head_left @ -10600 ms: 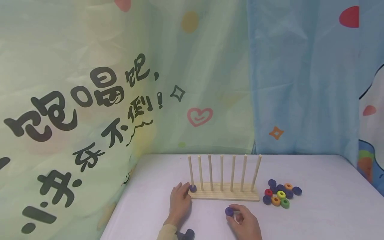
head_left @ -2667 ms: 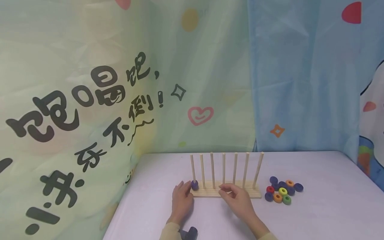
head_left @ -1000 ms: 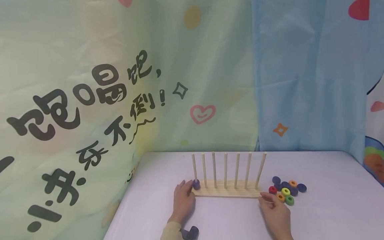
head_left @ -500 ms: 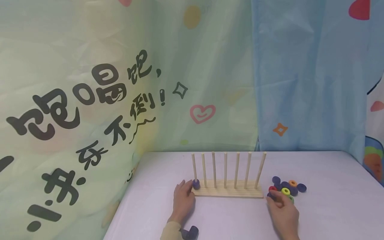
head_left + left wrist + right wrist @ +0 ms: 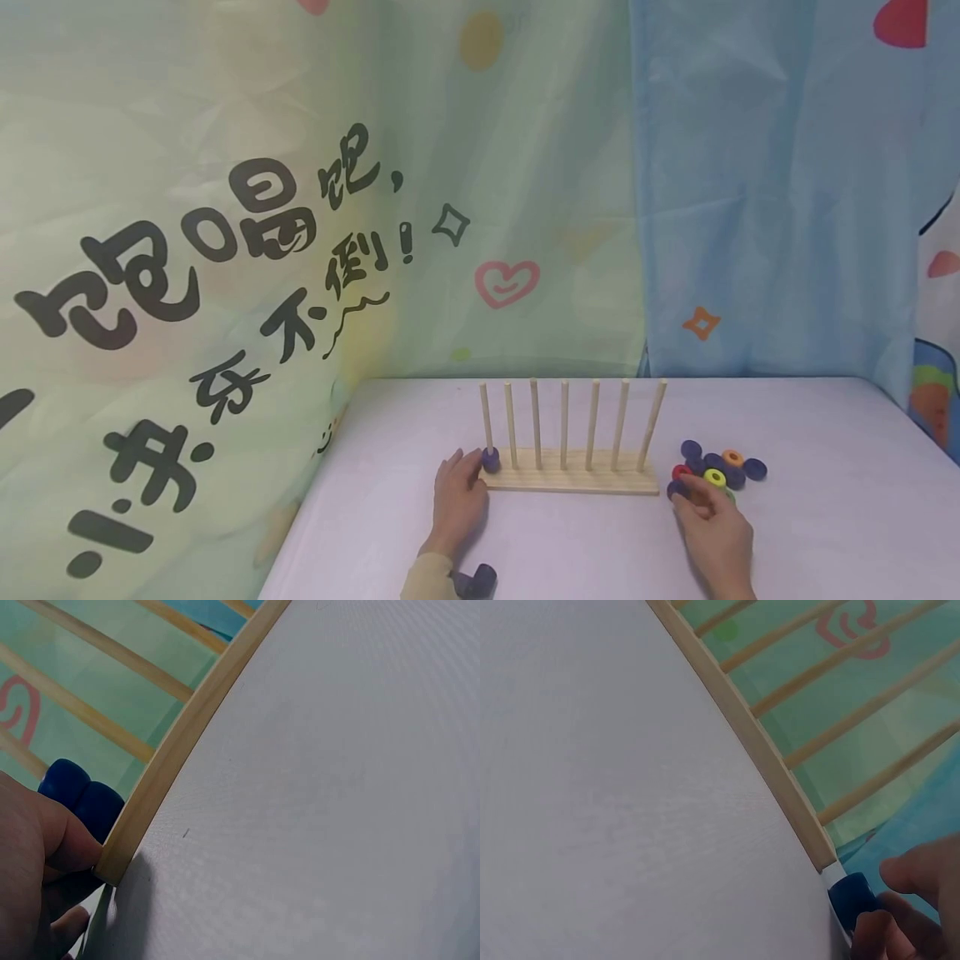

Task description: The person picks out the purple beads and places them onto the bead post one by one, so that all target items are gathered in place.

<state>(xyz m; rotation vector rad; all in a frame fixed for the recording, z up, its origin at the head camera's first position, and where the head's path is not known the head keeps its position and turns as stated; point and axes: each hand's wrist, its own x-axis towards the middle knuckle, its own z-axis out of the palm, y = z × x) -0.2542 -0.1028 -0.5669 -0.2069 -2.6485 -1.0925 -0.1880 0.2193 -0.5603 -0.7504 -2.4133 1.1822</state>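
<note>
A wooden peg rack (image 5: 570, 479) with a row of upright pegs stands on the table. Two blue-purple ring beads (image 5: 81, 796) are stacked on its leftmost peg, as the left wrist view shows. My left hand (image 5: 459, 500) pinches the left end of the rack's base, thumb at the front. Beyond the rack's right end, my right hand (image 5: 716, 533) reaches to the near side of a bead pile. Its fingertips are beside a dark blue bead (image 5: 853, 898), with the thumb apart from it in the right wrist view. The hand partly hides the nearest beads.
The pile holds a red bead (image 5: 681, 472), a yellow bead (image 5: 715, 478), an orange bead (image 5: 732, 459) and several dark purple beads (image 5: 755, 469). A dark cylindrical object (image 5: 483, 581) lies by the left wrist. Printed curtains (image 5: 525, 208) hang behind the table.
A second purple bead has joined the first on the leftmost peg. My right hand has gone from the rack rightward to the pile. The left hand stays at the rack's end.
</note>
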